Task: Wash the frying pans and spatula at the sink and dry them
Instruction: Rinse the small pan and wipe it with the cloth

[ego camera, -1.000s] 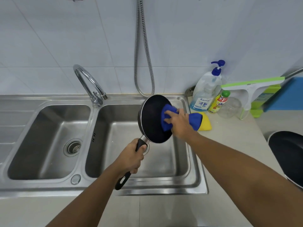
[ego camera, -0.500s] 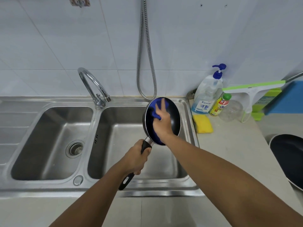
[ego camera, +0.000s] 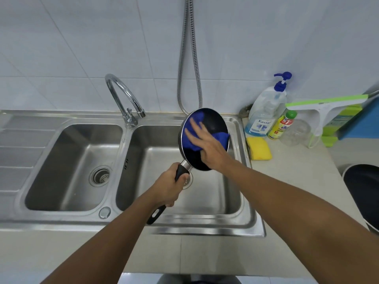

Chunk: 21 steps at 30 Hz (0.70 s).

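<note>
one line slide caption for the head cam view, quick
Left hand grips a small frying pan over the sink while the right hand presses a blue cloth inside it.

Counter [ego camera: 297,167] — sponge [ego camera: 259,148], soap bottle [ego camera: 264,113], squeegee [ego camera: 320,111], pan [ego camera: 363,191]

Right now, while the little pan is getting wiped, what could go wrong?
The left hand alone holds the small pan by its handle, tilted above the sink basin; a hard push could twist it loose and drop it. The right hand only presses the blue cloth with flat fingers, so the cloth might slide off into the basin.
</note>
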{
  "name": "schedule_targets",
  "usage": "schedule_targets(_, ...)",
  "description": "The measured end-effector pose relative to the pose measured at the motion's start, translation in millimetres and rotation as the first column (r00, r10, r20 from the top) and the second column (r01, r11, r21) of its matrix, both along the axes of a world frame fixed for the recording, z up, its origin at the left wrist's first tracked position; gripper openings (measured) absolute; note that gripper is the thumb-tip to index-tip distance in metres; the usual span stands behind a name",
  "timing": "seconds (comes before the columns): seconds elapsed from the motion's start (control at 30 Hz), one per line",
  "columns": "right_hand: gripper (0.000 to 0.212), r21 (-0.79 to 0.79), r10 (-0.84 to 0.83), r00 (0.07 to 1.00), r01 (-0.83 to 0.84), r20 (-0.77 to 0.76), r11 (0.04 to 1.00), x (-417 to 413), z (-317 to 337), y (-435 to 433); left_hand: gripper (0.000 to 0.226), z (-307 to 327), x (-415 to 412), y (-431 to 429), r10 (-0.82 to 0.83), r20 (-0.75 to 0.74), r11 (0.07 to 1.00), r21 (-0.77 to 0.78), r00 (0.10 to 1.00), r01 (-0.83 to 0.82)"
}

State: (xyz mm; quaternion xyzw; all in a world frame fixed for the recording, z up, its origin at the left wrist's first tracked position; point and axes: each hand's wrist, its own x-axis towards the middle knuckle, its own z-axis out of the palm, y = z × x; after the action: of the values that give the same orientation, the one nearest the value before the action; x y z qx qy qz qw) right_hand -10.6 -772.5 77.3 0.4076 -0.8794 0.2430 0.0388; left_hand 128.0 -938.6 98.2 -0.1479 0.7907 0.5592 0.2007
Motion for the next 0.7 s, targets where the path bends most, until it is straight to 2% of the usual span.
schedule_targets(0.1, 0.092, 0.133, 0.208, 0.977, -0.212, 0.04, 0.968, 10, -10, 12, 0.01, -2, -1, -5, 0.076, -0.032, 0.997, 0.035, 0.997, -0.075)
schedule_targets(0.2, 0.082, 0.327, 0.326, 0.945, -0.314, 0.018, 0.892, -2, -18, 31, 0.009, -4, 6, -10, 0.118, -0.002, 0.987, 0.109, 0.993, -0.117)
schedule_targets(0.3, 0.058, 0.593, 0.299, 0.953, -0.218, -0.041, 0.775, -29, -10, 58, 0.01, -6, 17, -13, 0.104, 0.035, 0.982, 0.156, 0.994, -0.109)
schedule_targets(0.4, 0.044, 0.679, 0.262, 0.943, -0.056, -0.205, 0.732, -49, 6, 68, 0.011, -5, 23, -9, 0.07, 0.065, 0.981, 0.179, 0.995, -0.08)
schedule_targets(0.47, 0.047, 0.637, 0.193, 0.938, 0.038, -0.289, 0.77, -48, 10, 60, 0.011, -3, 22, -7, 0.065, 0.065, 0.98, 0.182, 0.996, -0.076)
schedule_targets(0.53, 0.052, 0.565, 0.084, 0.959, 0.088, -0.272, 0.82, -40, 10, 52, 0.011, -1, 18, -7, 0.077, 0.05, 0.98, 0.182, 0.996, -0.085)
schedule_targets(0.63, 0.074, 0.562, -0.085, 0.996, 0.081, -0.019, 0.823, -8, 1, 39, 0.01, 0, 10, -2, 0.164, 0.032, 0.963, 0.213, 0.986, -0.167)
schedule_targets(0.7, 0.087, 0.424, -0.137, 0.984, 0.078, 0.111, 0.903, 20, -7, 28, 0.014, 1, 3, 3, 0.208, 0.028, 0.953, 0.219, 0.978, -0.209)
